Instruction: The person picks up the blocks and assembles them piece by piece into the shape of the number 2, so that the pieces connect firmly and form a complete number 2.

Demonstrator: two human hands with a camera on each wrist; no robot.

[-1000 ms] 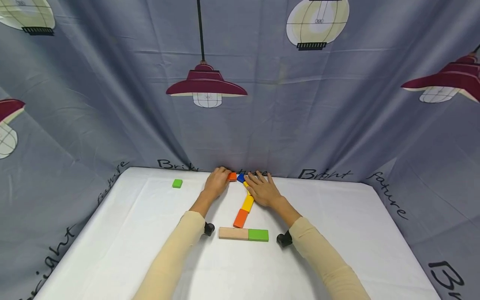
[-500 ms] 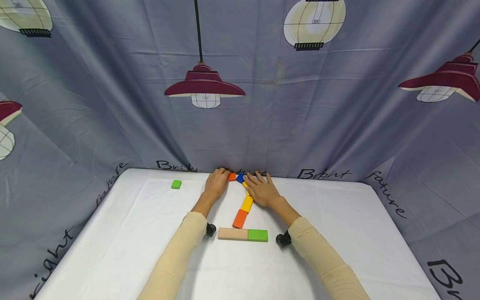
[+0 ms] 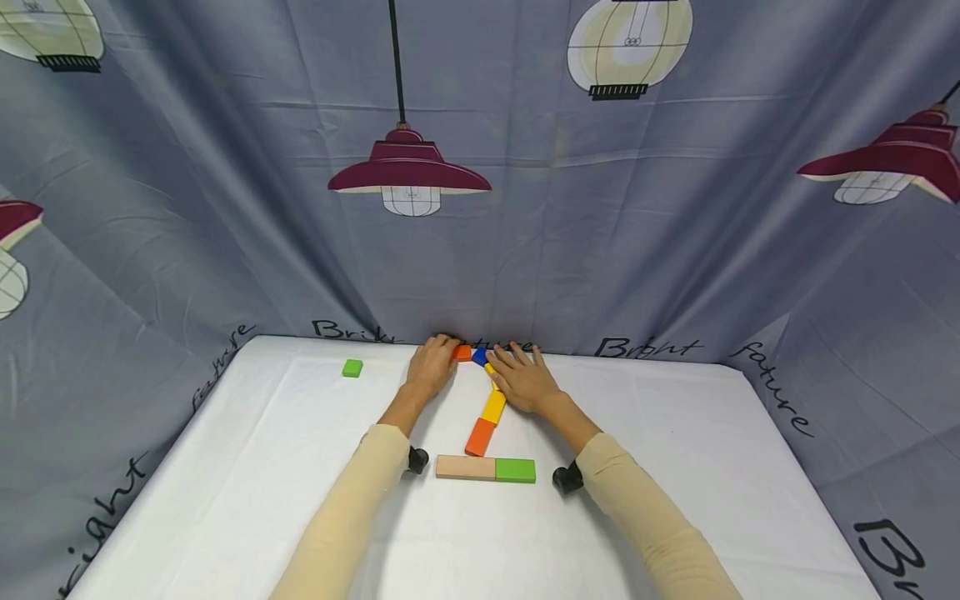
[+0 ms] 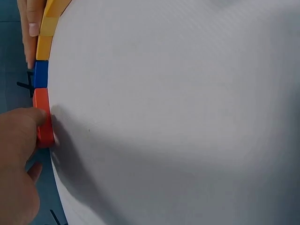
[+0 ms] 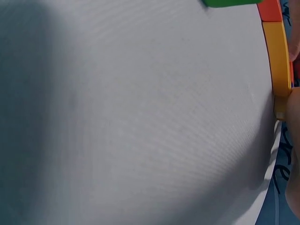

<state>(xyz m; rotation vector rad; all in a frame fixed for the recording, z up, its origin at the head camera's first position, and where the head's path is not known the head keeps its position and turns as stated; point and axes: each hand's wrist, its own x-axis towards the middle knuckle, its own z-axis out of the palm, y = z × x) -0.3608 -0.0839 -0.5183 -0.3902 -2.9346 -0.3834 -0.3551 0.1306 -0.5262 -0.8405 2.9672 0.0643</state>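
Observation:
At the far edge of the table my left hand (image 3: 432, 367) grips an orange block (image 3: 462, 353), which looks red in the left wrist view, where a finger lies on its side. A blue block (image 3: 479, 356) sits at the end of that orange block. My right hand (image 3: 525, 382) has its fingers spread and straight, resting on a yellow block (image 3: 491, 371) that it partly covers. From there the line bends toward me with another yellow block (image 3: 493, 407) and a second orange block (image 3: 480, 437).
A plain wooden block (image 3: 466, 467) and a green block (image 3: 515, 471) lie end to end across the table, nearer to me. A small green square block (image 3: 352, 368) lies alone at the far left. A grey printed curtain (image 3: 525, 250) hangs right behind the white table (image 3: 675, 467).
My left hand has shifted very slightly to the left, and a little more of the orange block shows. My right hand and the other blocks stay as they were.

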